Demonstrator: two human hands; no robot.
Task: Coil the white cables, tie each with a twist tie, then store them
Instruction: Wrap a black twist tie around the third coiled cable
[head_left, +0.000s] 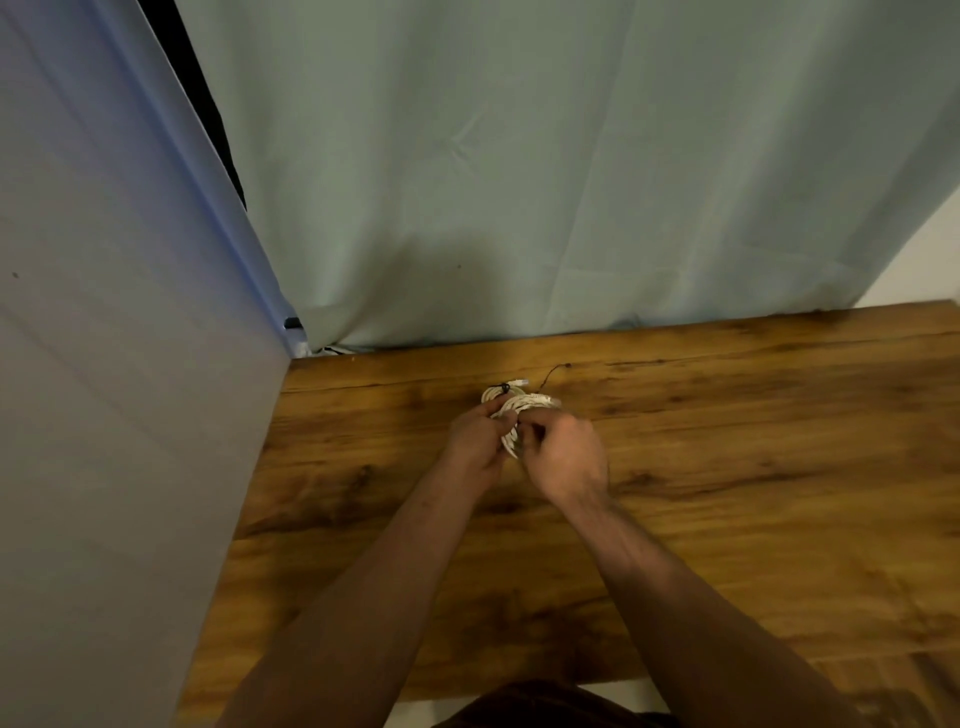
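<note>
My left hand (475, 441) and right hand (563, 452) pinch the cable coil (522, 402) between them; it looks light and springy, so I'd clamp across all loops

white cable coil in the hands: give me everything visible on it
The white cable coil is a small bundle of thin, off-white, plastic-looking loops, held over the wooden table. The left hand grips its left side and the right hand pinches its right side, hiding the middle. A pale plug end sticks out to the right. A dark tie wraps loops at the far edge; whether those are a second coil is unclear.
</note>
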